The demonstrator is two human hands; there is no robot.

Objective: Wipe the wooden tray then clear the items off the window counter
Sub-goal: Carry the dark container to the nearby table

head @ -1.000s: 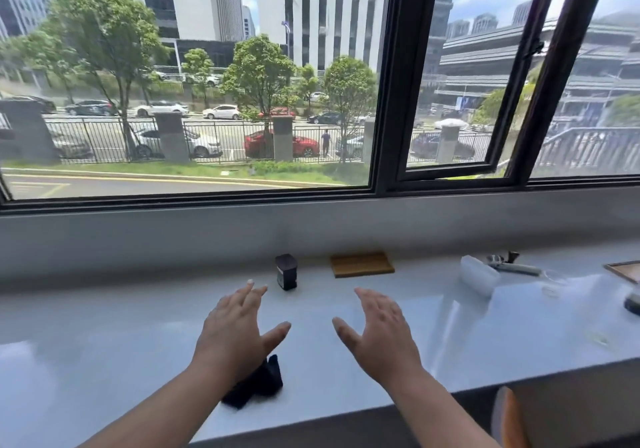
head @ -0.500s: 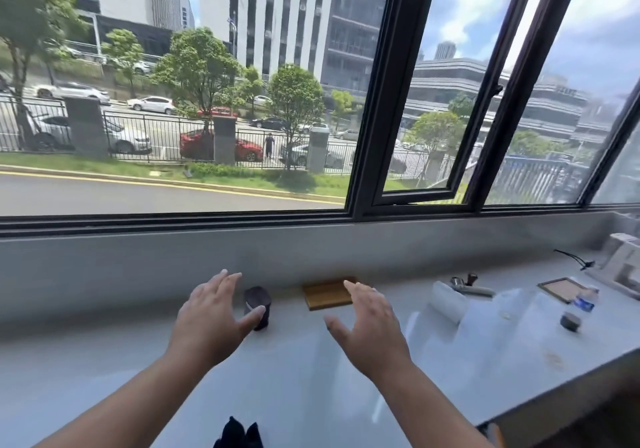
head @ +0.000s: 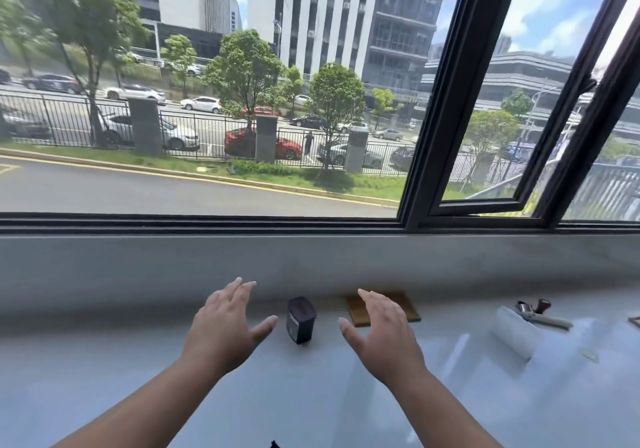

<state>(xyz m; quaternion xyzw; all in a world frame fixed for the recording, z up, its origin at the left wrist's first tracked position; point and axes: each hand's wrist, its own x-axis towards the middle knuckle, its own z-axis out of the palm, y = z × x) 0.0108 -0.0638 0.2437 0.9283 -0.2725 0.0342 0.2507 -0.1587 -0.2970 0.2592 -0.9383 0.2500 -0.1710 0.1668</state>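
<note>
A small flat wooden tray lies on the white window counter near the back wall. My right hand hovers open just in front of it, fingertips over its left part. To the left of the tray stands a small dark jar. My left hand is open beside the jar, thumb close to it without touching. Only a tip of a black cloth shows at the bottom edge.
A white roll and a metal tool with a white handle lie on the counter to the right. A brown-framed object is cut off at the right edge. Behind the counter, a window is partly open.
Both hands have reached forward toward the jar and the wooden tray. The view has shifted so the black cloth has slid almost out of sight at the bottom.
</note>
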